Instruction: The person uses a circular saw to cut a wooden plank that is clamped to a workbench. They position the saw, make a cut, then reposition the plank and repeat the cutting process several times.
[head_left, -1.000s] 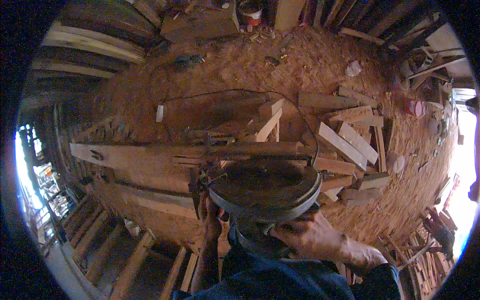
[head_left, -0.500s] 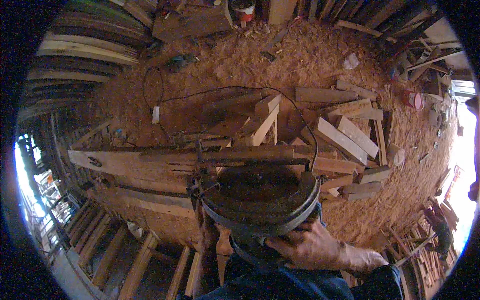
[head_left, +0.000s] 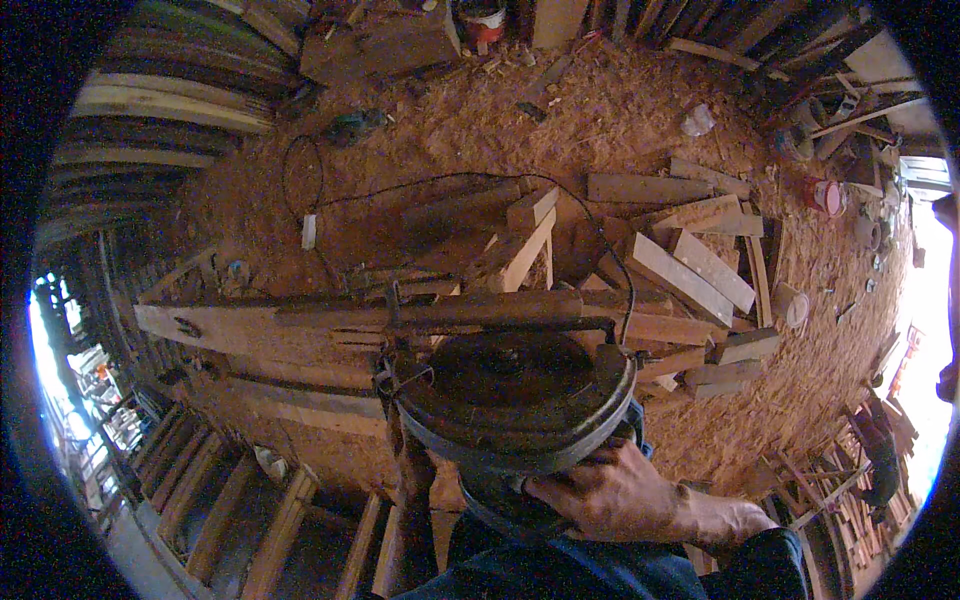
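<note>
A dark circular saw point(head_left: 510, 370) with a round, pale-rimmed housing sits in front of me, at the near edge of a long wooden beam point(head_left: 300, 320). My right hand point(head_left: 610, 490) is wrapped round its near right side, below the rim. At the saw's left side, under a metal fitting point(head_left: 400, 375), my left hand point(head_left: 412, 460) closes on it; shadow and the saw hide most of those fingers. A black cord point(head_left: 610, 245) curves away from the saw's right side across the floor. Where the blade meets the wood is hidden.
Cut wood blocks point(head_left: 690, 280) lie heaped beyond the beam to the right. Sawdust point(head_left: 620, 120) covers the ground. Planks point(head_left: 170, 105) are stacked at the far left, more timber point(head_left: 225, 510) at the near left. A red and white bucket point(head_left: 824, 196) stands at the right.
The whole view has shifted very slightly. The saw sits a touch further left in it, with both hands still in the same hold.
</note>
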